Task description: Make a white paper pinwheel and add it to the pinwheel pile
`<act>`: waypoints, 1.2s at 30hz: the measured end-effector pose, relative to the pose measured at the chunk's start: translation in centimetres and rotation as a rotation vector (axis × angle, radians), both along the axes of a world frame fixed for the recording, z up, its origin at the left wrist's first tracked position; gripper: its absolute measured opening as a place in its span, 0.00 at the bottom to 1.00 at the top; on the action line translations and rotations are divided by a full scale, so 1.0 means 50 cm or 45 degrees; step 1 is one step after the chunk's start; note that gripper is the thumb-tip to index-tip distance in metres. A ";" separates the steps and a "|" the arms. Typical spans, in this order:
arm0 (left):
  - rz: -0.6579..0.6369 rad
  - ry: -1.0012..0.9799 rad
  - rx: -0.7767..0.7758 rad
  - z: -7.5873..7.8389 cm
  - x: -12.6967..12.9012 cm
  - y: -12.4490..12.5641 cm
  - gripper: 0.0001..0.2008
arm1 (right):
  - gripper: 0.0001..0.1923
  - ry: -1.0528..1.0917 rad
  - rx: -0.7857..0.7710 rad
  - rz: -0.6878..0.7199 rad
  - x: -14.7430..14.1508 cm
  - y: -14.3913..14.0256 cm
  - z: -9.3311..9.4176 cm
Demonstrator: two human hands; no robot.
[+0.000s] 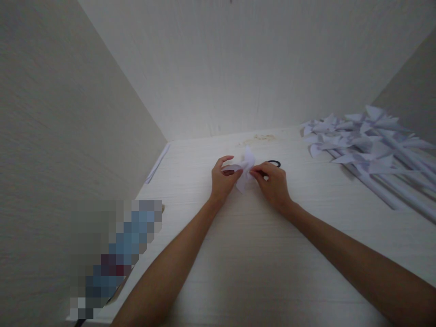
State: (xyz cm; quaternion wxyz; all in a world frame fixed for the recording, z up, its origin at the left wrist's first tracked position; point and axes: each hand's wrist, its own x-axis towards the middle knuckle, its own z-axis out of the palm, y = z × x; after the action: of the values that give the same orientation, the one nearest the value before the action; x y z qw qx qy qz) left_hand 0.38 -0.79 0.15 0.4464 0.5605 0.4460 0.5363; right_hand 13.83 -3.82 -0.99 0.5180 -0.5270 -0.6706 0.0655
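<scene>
White wood-grain counter (238,254), bounded by pale walls at the left, back and right. At the right side, well apart from the hands, a big pile of white paper pinwheels (368,150) on long white sticks. At the far left corner, against the wall, a thin white strip (157,163). Near the middle, both forearms stretched forward. Left hand (222,179) and right hand (272,181) close together, each pinching one side of a small folded white paper piece (245,170), held just above the counter between them. Fingers curled and closed on the paper. Just behind the right hand, a small black ring (274,163) flat on the counter.
</scene>
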 end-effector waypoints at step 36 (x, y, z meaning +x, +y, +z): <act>-0.005 -0.059 -0.062 -0.004 0.003 0.003 0.23 | 0.06 0.105 -0.076 0.006 0.004 0.008 -0.008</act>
State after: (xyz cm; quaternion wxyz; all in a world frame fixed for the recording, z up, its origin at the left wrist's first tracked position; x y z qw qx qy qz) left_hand 0.51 -0.66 -0.06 0.4712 0.5376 0.4473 0.5374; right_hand 14.05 -3.39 -1.39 0.5291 -0.5376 -0.6476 0.1085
